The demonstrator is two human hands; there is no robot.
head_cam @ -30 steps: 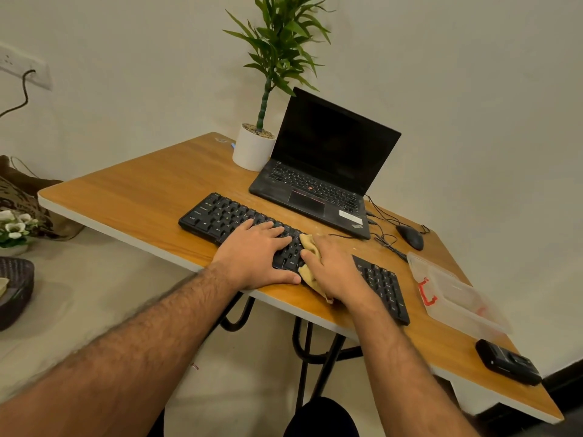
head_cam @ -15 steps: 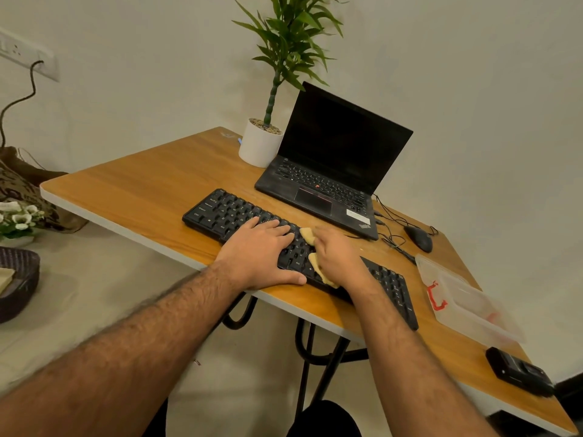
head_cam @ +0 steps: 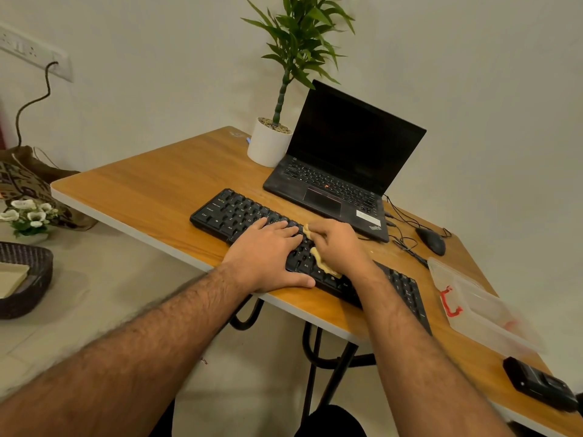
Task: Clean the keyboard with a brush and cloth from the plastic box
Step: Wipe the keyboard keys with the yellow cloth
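Since a second ago the right hand (head_cam: 339,244) has pushed the cloth (head_cam: 321,258) farther across the keyboard (head_cam: 233,212), bunching it. The left hand (head_cam: 268,250) lies flat, bracing. Uncleaned keys run rightward along the keyboard, nearer the right hand.

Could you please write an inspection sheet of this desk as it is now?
Surface: wooden desk, near edge white.
Job's things: black keyboard; yellow cloth on its keys; clear plastic box to the right; brush not seen.
Clutter: open laptop, potted plant, mouse, small black device.
Hands: left hand rests flat on the keys; right hand holds the cloth.
Cables: thin black cables beside the laptop; wall cable.
Surroundings: wall socket, basket, white flowers.
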